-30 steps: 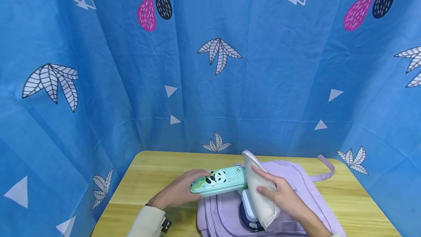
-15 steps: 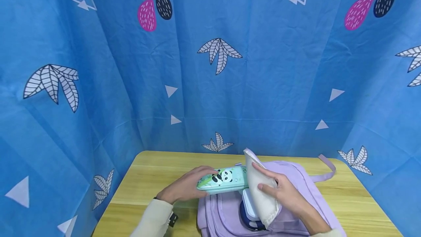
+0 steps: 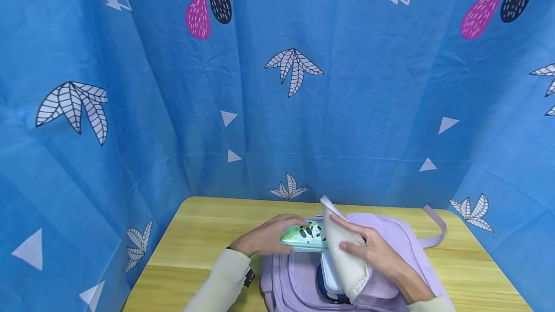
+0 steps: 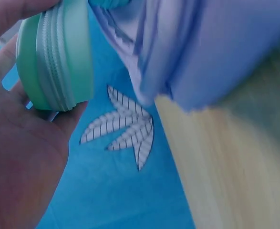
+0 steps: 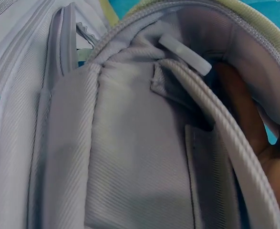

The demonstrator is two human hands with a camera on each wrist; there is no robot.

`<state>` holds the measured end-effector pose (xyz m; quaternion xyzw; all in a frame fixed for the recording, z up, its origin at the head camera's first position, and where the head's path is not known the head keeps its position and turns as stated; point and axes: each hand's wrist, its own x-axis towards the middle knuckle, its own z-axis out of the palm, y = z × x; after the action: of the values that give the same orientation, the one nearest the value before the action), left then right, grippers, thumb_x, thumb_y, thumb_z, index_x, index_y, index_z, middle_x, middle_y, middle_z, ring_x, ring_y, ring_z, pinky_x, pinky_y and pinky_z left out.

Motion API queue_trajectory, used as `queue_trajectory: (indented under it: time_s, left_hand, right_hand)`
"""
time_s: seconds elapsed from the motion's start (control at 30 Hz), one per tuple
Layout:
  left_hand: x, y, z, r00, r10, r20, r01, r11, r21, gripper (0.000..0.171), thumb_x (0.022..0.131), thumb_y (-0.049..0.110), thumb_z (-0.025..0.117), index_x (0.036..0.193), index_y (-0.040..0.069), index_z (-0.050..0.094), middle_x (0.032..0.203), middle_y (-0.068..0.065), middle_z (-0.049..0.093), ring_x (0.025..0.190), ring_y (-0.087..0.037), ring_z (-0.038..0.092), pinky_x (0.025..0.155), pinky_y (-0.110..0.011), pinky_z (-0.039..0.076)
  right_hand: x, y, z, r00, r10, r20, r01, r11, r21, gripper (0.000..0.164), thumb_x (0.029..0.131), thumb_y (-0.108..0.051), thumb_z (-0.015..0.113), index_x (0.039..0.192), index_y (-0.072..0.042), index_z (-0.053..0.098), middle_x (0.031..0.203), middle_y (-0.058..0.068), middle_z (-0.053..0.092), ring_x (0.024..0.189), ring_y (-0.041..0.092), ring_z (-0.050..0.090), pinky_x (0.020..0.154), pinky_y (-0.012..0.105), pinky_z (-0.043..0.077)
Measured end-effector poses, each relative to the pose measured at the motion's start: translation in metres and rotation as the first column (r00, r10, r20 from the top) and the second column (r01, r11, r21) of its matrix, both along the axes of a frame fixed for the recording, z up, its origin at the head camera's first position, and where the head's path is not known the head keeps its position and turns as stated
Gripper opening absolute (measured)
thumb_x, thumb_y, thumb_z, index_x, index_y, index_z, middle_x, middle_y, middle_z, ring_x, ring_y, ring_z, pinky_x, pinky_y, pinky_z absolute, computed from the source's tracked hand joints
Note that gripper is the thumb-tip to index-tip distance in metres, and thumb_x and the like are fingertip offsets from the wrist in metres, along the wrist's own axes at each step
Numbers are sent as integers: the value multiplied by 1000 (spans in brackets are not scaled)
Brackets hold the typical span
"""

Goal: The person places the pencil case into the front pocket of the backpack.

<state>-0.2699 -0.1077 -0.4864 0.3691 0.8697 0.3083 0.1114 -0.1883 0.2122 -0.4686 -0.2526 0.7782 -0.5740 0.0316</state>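
Note:
In the head view my left hand [image 3: 272, 236] grips the near end of a mint-green pencil case [image 3: 307, 238] with a panda print. Its far end goes behind a pale flap [image 3: 344, 260] of a lilac backpack [image 3: 299, 271]. A zip runs round the case's side [image 4: 58, 57] in the left wrist view. My right hand [image 3: 374, 253] pinches the flap between thumb and fingers and holds it up. Below the case, a dark blue thing with a light top [image 3: 331, 278] sits partly hidden by the flap. The right wrist view shows the backpack's lining [image 5: 140, 148] and part of my right hand [image 5: 247, 119].
The backpack lies on a light wooden table [image 3: 199, 235]. One lilac strap [image 3: 435, 235] trails toward the right. Blue patterned curtains [image 3: 295, 124] stand behind the table and on both sides. A small white piece [image 5: 185, 55] shows inside the backpack.
My left hand has moved right with the pencil case, and more of the case is now behind the flap. My right hand keeps its hold on the flap, nearly still.

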Motion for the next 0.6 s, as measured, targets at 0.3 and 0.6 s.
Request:
queue_trajectory:
  time_s: [0.3, 0.6]
  left_hand:
    - [-2, 13, -12, 1000, 0, 28, -1, 999, 40, 80, 89, 12, 83, 159, 36, 54, 169, 8, 48, 157, -25, 41, 126, -55, 40]
    - [-4, 1, -27, 987, 99, 129, -114, 987, 115, 87, 92, 31, 88, 166, 42, 43, 175, 3, 38, 158, -27, 40, 125, -61, 41]
  right_hand:
    - [0, 0, 5, 1000, 13, 8, -14, 1000, 22, 59, 105, -8, 68, 162, -10, 53, 172, 25, 38, 141, -15, 43, 110, 14, 47]
    - [1, 0, 37, 998, -3, -65, 19, 970, 244, 72, 94, -3, 71, 163, -7, 50, 171, 30, 37, 157, 51, 33, 111, 16, 42]
